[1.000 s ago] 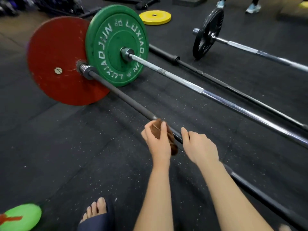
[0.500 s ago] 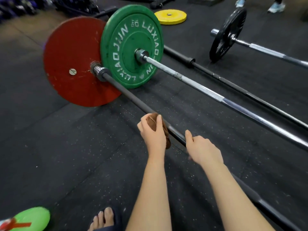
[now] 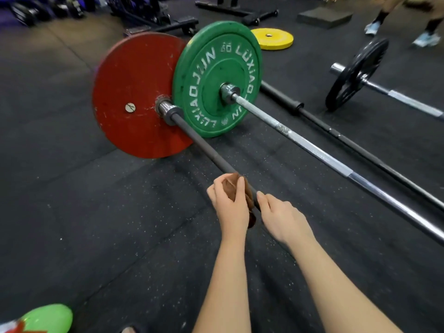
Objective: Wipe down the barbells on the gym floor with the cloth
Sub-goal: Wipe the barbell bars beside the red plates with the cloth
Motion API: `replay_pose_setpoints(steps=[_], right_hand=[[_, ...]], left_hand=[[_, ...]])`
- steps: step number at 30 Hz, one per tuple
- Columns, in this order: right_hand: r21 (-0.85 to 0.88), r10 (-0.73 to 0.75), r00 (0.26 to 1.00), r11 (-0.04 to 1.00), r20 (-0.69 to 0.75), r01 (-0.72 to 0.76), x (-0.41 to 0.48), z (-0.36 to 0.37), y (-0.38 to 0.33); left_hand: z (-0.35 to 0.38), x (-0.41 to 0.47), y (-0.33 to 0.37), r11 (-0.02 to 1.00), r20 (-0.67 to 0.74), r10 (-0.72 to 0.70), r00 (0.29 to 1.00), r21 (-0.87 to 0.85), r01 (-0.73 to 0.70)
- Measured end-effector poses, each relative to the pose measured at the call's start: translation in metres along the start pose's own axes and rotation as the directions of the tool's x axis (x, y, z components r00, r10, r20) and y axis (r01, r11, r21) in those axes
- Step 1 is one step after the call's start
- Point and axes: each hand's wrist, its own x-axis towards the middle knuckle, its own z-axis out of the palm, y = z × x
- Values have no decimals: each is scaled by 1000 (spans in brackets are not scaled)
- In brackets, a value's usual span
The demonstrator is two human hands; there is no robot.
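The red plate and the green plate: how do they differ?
The red plate is plain and scuffed; the green plate bears white lettering. The red plate sits on the dark bar, the green plate on the silver bar. Both stand upright on the floor.

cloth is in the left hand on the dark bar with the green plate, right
No: the head view shows the left hand holding the cloth on the dark bar with the red plate; the green plate is on the chrome bar.

Even overhead light, soft shadows; glare streaks along the chrome bar [image 3: 374,190]; purple glow top left; corners smear and bend, wide-angle stretch.
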Motion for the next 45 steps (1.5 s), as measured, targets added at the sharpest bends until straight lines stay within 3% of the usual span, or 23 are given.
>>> replay_pose_setpoints(steps=[5, 11, 18, 21, 24, 28, 32, 37, 45], right_hand=[[81, 73, 996, 994, 48, -77, 7, -1, 2], [38, 79, 996, 996, 27, -80, 7, -3, 0], [80, 119, 993, 990, -3, -119, 2, 1, 1], [49, 107, 994, 993, -13, -107, -4, -2, 1], [10, 87, 995, 996, -52, -87, -5, -3, -2], [-40, 67, 996, 997, -55, -69, -4, -3, -3], [-41, 61, 996, 997, -57, -64, -4, -6, -3], [-65, 51, 996, 996, -79, -56, -7, -4, -6], [-157, 33, 994, 986, -108, -50, -2, 1, -6]], left_hand=[[14, 19, -8, 1000, -64, -17, 998, -5, 17], [18, 13, -14, 999, -107, -1, 994, -40, -3], [19, -41, -27, 999, -21, -8, 1000, -36, 7], [12, -8, -16, 995, -1, 55, 998, 86, -55], [3, 47, 10, 980, -19, 8, 1000, 198, -4], [-16, 93, 29, 870, 208, -112, 972, 493, -6], [-15, 85, 40, 819, 280, -209, 937, 574, 12], [1, 58, 24, 874, 137, -122, 983, 484, 41], [-14, 98, 10, 878, 209, 90, 974, 445, -177]])
